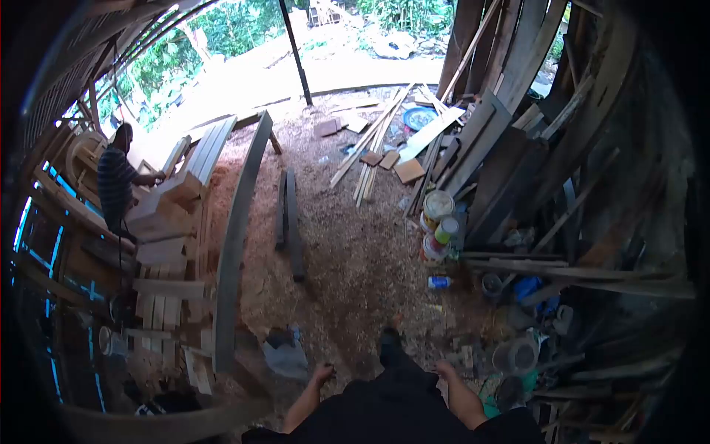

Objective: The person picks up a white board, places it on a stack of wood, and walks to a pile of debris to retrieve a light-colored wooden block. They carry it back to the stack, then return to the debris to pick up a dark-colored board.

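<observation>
My left hand (pixel 324 372) hangs low at my left side, its fingers curled together; a small dark spot shows at the fingertips, too small to name. To its left, a crumpled grey sheet (pixel 286 357) lies on the ground. On my other side, my right hand (pixel 444 368) is held low beside my dark clothing (pixel 370 407); its fingers are too small and turned away to read. Neither hand touches any of the timber around me. One dark shoe (pixel 390 339) shows ahead of my body on the shavings-covered floor (pixel 355 274).
A person in a striped shirt (pixel 116 181) stands at the left by stacked timber (pixel 166 211). A long beam (pixel 238 244) runs along that side. Dark planks (pixel 293 229) lie ahead. Paint buckets (pixel 436 207), a blue-and-white can (pixel 439 282) and scrap wood (pixel 473 140) line the right.
</observation>
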Motion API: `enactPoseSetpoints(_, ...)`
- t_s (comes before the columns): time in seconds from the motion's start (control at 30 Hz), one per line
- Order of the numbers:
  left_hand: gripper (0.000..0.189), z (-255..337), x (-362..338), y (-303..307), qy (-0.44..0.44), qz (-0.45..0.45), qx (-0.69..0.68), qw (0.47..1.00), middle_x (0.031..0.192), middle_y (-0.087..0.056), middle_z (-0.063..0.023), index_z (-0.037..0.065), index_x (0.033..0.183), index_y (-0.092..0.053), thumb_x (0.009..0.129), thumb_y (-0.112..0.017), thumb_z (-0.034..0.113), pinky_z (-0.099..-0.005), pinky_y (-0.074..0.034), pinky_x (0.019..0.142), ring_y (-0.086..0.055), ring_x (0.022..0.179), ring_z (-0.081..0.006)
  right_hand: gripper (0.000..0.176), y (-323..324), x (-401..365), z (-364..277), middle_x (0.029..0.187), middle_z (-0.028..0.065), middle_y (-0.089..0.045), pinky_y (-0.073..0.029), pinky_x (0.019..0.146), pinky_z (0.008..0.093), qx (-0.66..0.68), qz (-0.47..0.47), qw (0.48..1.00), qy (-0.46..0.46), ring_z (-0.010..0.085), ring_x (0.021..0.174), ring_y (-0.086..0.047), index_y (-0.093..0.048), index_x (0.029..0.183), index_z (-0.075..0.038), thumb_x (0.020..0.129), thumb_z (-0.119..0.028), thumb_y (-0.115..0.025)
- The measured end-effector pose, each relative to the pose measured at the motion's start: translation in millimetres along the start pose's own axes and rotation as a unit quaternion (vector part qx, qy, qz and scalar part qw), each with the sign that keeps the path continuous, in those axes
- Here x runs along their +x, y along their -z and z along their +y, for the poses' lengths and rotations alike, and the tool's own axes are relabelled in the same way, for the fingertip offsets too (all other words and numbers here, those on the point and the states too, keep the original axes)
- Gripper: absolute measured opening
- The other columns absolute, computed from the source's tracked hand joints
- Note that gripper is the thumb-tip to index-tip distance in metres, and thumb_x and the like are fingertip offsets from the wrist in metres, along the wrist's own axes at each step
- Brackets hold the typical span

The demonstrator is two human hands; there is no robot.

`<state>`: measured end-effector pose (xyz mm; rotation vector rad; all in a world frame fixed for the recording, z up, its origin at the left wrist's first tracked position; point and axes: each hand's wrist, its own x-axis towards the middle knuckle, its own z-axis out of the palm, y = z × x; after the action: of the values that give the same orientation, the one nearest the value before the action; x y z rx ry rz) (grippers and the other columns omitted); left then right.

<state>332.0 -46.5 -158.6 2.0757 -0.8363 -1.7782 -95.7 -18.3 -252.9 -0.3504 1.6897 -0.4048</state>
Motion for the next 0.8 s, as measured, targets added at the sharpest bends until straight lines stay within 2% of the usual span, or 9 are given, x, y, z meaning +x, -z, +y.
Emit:
enactPoseSetpoints(0.1,0.033,8,63,27,0.001,-0.005,-0.002,1.000,0.082,-0.059,-0.0152,-0.007,0.103,-0.048,0.075,-0.043,0.011,-0.0297,-0.045,0.052,-0.059,0.063,-0.0199,0.033,-6,40,-93,0.095,0.0130,-0.056,-0.045,0.064,0.0421,-0.107,0.003,0.989,0.104,0.0264,0.079,-0.056,-0.054,0.101,-0.001,0.076,-0.022,-0.052)
enactPoseSetpoints(0.17,0.034,29,79,33,-0.014,-0.006,-0.013,1.000,0.083,-0.058,-0.0155,-0.008,0.104,-0.047,0.075,-0.043,0.010,-0.0301,-0.046,0.053,-0.059,0.063,-0.0209,0.033,-10,64,-152,0.089,0.0123,-0.058,-0.047,0.060,0.0387,-0.223,0.061,0.958,0.169,0.0244,0.076,-0.057,-0.055,0.098,0.000,0.074,-0.023,-0.055)
enactPoseSetpoints(0.23,0.034,76,80,38,-0.026,0.036,-0.103,0.994,0.083,-0.058,-0.0156,-0.009,0.103,-0.047,0.074,-0.043,0.008,-0.0309,-0.047,0.054,-0.058,0.061,-0.0228,0.028,-17,102,-189,0.084,0.0127,-0.060,-0.047,0.063,0.0358,-0.131,0.044,0.975,0.175,0.0224,0.076,-0.057,-0.058,0.092,0.001,0.073,-0.019,-0.055)
enactPoseSetpoints(0.33,0.030,109,117,48,-0.020,0.032,-0.118,0.992,0.081,-0.057,-0.0155,-0.007,0.101,-0.047,0.074,-0.044,0.007,-0.0316,-0.047,0.054,-0.058,0.062,-0.0236,0.027,-25,79,-271,0.078,0.0137,-0.061,-0.047,0.061,0.0356,-0.229,0.095,0.935,0.253,0.0246,0.068,-0.059,-0.060,0.088,-0.004,0.069,-0.021,-0.052)
enactPoseSetpoints(0.47,0.028,151,153,69,-0.001,0.026,-0.098,0.995,0.083,-0.057,-0.0164,-0.004,0.102,-0.046,0.078,-0.047,0.008,-0.0354,-0.049,0.055,-0.060,0.066,-0.0259,0.025,-39,76,-333,0.080,0.0145,-0.060,-0.048,0.058,0.0357,-0.183,0.058,0.962,0.193,0.0230,0.076,-0.057,-0.058,0.090,0.001,0.069,-0.010,-0.052)
enactPoseSetpoints(0.53,0.026,176,165,83,0.022,0.029,-0.077,0.996,0.081,-0.058,-0.0151,-0.003,0.100,-0.048,0.077,-0.048,0.008,-0.0350,-0.049,0.056,-0.059,0.066,-0.0248,0.027,-43,75,-350,0.082,0.0146,-0.059,-0.049,0.057,0.0356,-0.160,0.050,0.981,0.097,0.0236,0.078,-0.057,-0.057,0.094,0.001,0.069,-0.008,-0.052)
enactPoseSetpoints(0.6,0.024,205,195,98,0.036,0.028,-0.053,0.998,0.079,-0.058,-0.0139,-0.003,0.097,-0.051,0.076,-0.049,0.008,-0.0346,-0.049,0.056,-0.059,0.065,-0.0237,0.029,-40,125,-327,0.083,0.0148,-0.059,-0.049,0.058,0.0354,-0.208,0.067,0.968,0.120,0.0241,0.075,-0.058,-0.056,0.098,0.001,0.070,-0.009,-0.052)
enactPoseSetpoints(0.67,0.026,203,247,122,0.037,0.001,-0.030,0.999,0.077,-0.057,-0.0153,-0.003,0.099,-0.049,0.075,-0.048,0.007,-0.0364,-0.048,0.052,-0.057,0.060,-0.0246,0.021,-57,76,-361,0.073,0.0109,-0.060,-0.046,0.053,0.0351,-0.052,0.065,0.997,0.000,0.0178,0.062,-0.059,-0.057,0.085,-0.001,0.075,-0.017,-0.048)
enactPoseSetpoints(0.8,0.027,279,298,164,-0.004,-0.034,0.031,0.999,0.077,-0.057,-0.0153,-0.004,0.099,-0.049,0.074,-0.050,0.006,-0.0355,-0.048,0.052,-0.057,0.060,-0.0243,0.021,-67,100,-358,0.076,0.0116,-0.059,-0.047,0.053,0.0355,-0.033,0.081,0.996,0.014,0.0198,0.064,-0.058,-0.056,0.088,-0.001,0.075,-0.015,-0.048)
